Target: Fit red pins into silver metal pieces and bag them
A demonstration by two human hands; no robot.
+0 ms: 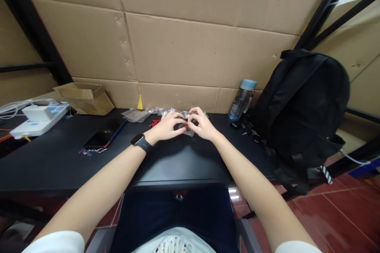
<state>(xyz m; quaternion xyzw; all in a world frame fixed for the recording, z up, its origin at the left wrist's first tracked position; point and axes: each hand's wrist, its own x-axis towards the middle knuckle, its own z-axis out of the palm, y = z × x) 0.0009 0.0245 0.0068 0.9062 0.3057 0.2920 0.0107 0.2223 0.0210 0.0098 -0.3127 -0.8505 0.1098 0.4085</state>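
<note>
Both of my hands meet over the back middle of the black table. My left hand [168, 126], with a dark watch [141, 142] on its wrist, has thumb and fingers pinched towards a small red piece [186, 125]. From the other side, my right hand [202, 125] pinches at the same piece with thumb and forefinger. It is too small and too covered by fingertips to name its kind. Beneath the fingertips lies a small clear plastic bag [189, 132]. Several red cords or strips [154, 122] lie just left of my left hand.
Clear plastic bags [137, 115] lie along the cardboard wall [178, 55]. On the left are a phone [105, 133], a cardboard box [84, 99] and a power strip [41, 120]. A water bottle [242, 101], keys [247, 128] and a black backpack [305, 110] stand or lie right.
</note>
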